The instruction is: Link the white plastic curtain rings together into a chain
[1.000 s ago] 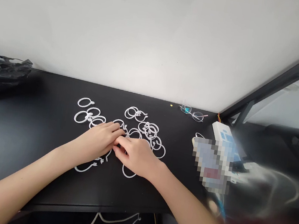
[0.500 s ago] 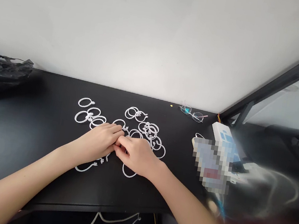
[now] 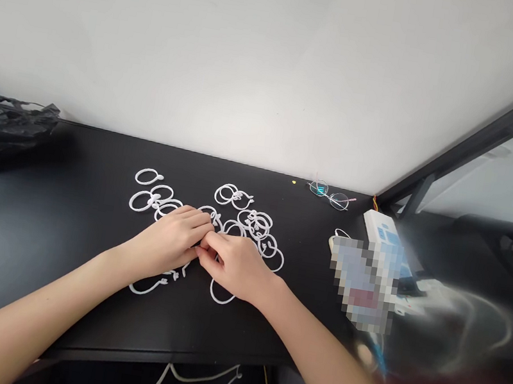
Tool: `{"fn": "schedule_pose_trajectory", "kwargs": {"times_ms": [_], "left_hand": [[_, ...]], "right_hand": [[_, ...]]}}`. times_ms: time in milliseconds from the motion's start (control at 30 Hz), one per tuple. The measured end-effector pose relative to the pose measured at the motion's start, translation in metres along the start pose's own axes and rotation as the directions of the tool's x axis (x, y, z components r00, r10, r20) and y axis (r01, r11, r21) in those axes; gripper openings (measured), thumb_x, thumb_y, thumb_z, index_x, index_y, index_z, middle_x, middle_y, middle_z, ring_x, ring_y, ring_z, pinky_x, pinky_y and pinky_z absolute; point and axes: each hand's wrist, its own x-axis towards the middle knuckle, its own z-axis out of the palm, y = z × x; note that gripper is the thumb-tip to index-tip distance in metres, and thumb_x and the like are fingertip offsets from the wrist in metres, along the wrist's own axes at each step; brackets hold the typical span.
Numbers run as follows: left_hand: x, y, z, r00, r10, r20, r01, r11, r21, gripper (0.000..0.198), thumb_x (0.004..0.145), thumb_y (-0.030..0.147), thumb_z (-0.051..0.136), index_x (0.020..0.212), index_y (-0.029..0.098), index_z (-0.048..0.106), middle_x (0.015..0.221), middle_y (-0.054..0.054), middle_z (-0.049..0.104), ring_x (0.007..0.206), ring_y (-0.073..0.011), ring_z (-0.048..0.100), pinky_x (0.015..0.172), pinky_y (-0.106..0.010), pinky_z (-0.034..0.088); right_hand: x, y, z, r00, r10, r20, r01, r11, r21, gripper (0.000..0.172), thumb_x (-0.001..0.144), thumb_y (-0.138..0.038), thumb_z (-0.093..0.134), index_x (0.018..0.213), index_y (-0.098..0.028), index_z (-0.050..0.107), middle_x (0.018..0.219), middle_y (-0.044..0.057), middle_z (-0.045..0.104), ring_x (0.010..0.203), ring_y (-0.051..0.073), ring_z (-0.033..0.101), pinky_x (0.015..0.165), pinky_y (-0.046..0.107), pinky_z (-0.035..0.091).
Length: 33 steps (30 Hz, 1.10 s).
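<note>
left hand [image 3: 171, 240] and right hand [image 3: 237, 265] meet, fingers pinched together on something hidden, amid thin white plastic rings [image 3: 258, 223] scattered on the black tabletop [image 3: 59, 238]; a slip could tangle or scatter neighbouring rings.

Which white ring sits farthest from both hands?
The lone ring at the back-left end of the scatter, beyond the left hand; every other lies nearer.

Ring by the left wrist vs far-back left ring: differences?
The wrist ring shows as an open arc; the back ring is a closed loop. The wrist ring lies beside the left hand; the back ring lies apart from it. Both white, thin, flat on the black table.
</note>
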Motion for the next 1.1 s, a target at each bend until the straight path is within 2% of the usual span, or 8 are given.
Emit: {"fn": "schedule_pose_trajectory", "kwargs": {"times_ms": [200, 733, 1100], "left_hand": [[0.0009, 0.0005, -0.0009, 1.000, 0.013, -0.020, -0.013, 1.000, 0.011, 0.022, 0.077, -0.002, 0.038, 0.071, 0.016, 0.049, 0.072, -0.002, 0.052, 0.068, -0.0166, 0.047, 0.066, -0.031, 0.042], [0.0000, 0.0003, 0.0000, 1.000, -0.007, 0.009, 0.007, 1.000, -0.007, 0.021, 0.076, -0.001, 0.039, 0.070, 0.017, 0.048, 0.072, -0.002, 0.053, 0.068, -0.0163, 0.048, 0.066, -0.030, 0.042], [-0.0005, 0.0009, 0.0002, 0.985, -0.078, 0.155, 0.081, 0.997, -0.009, 0.021, 0.080, 0.001, 0.040, 0.072, 0.016, 0.051, 0.075, -0.003, 0.055, 0.068, -0.0169, 0.050, 0.065, -0.033, 0.042]], "right_hand": [[0.0000, -0.0003, -0.0006, 1.000, -0.006, -0.006, 0.006, 1.000, 0.005, 0.018, 0.092, -0.019, 0.050, 0.074, -0.019, 0.047, 0.066, -0.003, 0.057, 0.058, 0.009, 0.051, 0.056, 0.019, 0.036], [0.0007, -0.0020, -0.0012, 1.000, 0.008, 0.015, -0.008, 1.000, -0.007, 0.017, 0.091, -0.018, 0.051, 0.074, -0.018, 0.050, 0.065, -0.002, 0.058, 0.057, 0.009, 0.050, 0.055, 0.020, 0.035], [0.0010, -0.0014, -0.0010, 1.000, 0.015, 0.024, -0.015, 0.999, -0.038, 0.023, 0.091, -0.020, 0.053, 0.069, -0.018, 0.048, 0.062, -0.003, 0.056, 0.054, 0.009, 0.047, 0.052, 0.021, 0.031]]}}
